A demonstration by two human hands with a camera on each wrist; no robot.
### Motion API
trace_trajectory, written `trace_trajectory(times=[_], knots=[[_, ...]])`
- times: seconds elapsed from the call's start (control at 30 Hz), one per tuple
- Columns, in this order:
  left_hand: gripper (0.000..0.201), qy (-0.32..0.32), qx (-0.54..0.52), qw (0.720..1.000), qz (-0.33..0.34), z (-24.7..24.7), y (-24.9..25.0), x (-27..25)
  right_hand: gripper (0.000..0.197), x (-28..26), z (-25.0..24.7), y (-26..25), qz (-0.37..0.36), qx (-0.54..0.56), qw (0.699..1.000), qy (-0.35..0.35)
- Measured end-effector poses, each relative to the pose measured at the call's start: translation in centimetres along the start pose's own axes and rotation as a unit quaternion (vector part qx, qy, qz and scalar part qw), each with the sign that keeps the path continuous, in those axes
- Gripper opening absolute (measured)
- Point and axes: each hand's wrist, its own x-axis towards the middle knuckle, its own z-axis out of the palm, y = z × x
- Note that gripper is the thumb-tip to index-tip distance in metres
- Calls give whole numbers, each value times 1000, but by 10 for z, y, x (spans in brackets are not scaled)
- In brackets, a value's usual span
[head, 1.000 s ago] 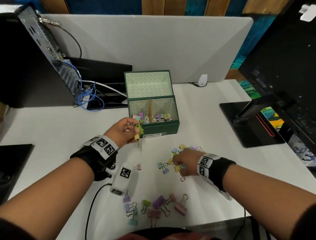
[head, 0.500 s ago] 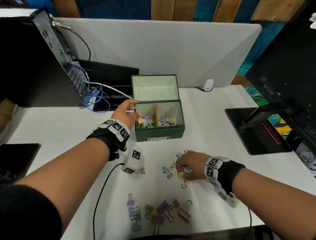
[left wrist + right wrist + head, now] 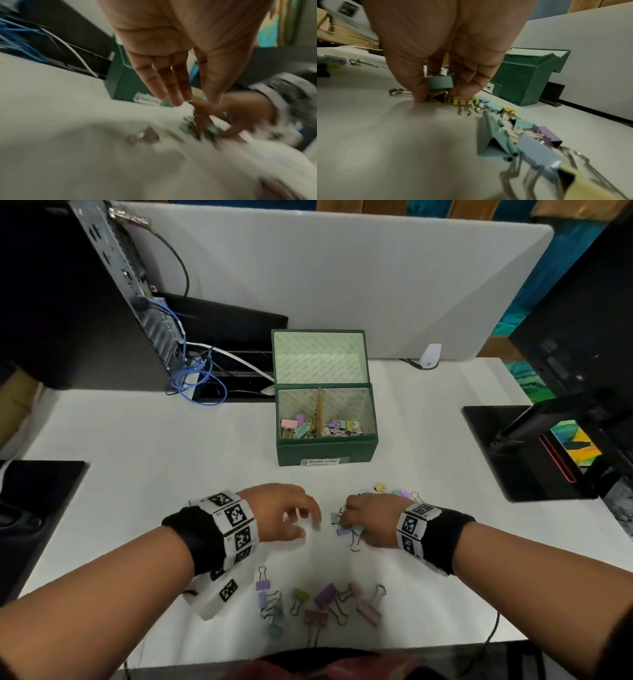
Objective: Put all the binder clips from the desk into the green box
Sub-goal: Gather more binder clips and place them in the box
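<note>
The right hand (image 3: pixel 447 56) is pinching a teal clip (image 3: pixel 440 82) on the tabletop (image 3: pixel 171 474). The left hand (image 3: pixel 281 513) is hovering empty, fingers relaxed. The green box (image 3: pixel 325 450) is sitting behind, holding clips.

The right hand (image 3: pixel 443 56) reaches down to the white desk (image 3: pixel 376 135), its fingertips (image 3: pixel 419 94) pinching a teal binder clip (image 3: pixel 440 82). More pastel clips (image 3: pixel 505 135) trail toward the camera. The green box (image 3: pixel 522 78) stands open behind them.
</note>
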Motion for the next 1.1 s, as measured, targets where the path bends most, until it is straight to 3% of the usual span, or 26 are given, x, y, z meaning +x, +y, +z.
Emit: trace_trajectory(times=[0.1,0.33,0.6,0.9,1.1], knots=[[41,-129,85,988,30,27,16,-10,43,5,-1,5,50,45,998,9],[64,-172,152,969,94,58,34,-11,41,7,-4,12,142,183,971,68],[46,-156,203,958,128,77,27,-5,31,-2,-27,16,185,322,907,197],[40,-77,170,981,53,61,10,12,25,-1,-64,27,188,384,856,291],[34,-29,85,996,-15,52,-3,18,27,11,-87,35,239,395,828,319]])
